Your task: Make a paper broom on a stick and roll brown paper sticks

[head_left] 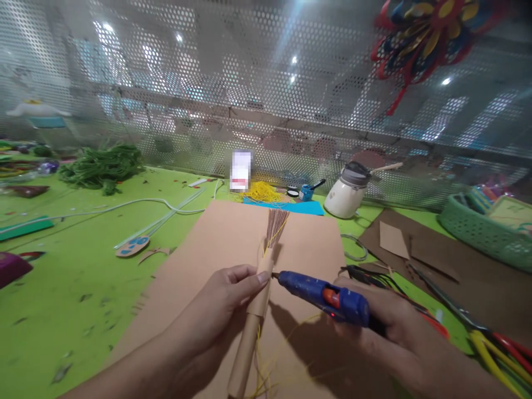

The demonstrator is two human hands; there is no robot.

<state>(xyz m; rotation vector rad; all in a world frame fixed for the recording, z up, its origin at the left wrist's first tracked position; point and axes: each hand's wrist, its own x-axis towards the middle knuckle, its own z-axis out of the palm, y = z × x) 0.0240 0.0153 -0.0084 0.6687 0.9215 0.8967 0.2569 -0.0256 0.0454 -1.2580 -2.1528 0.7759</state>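
In my left hand (233,293) is a rolled cardboard tube (244,352), gripped around a wider paper wrap near its upper end. A fan of thin brown bristles (275,227) sticks out of the tube's top, with yellow string (279,235) running across it. My right hand (390,327) is closed around a blue hot glue gun (320,293), whose small red light shows. The gun's nozzle points left and meets the wrap's edge beside my left thumb; whether it touches cannot be told. Loose yellow string trails below the tube over a large brown sheet (199,244).
A white jar (346,194), a small blue paint pot (306,193) and yellow yarn (264,191) stand along the back. Scissors (457,313) and a green basket (482,227) are at right. Green yarn (102,165) lies far left. A perforated metal screen (187,111) borders the table.
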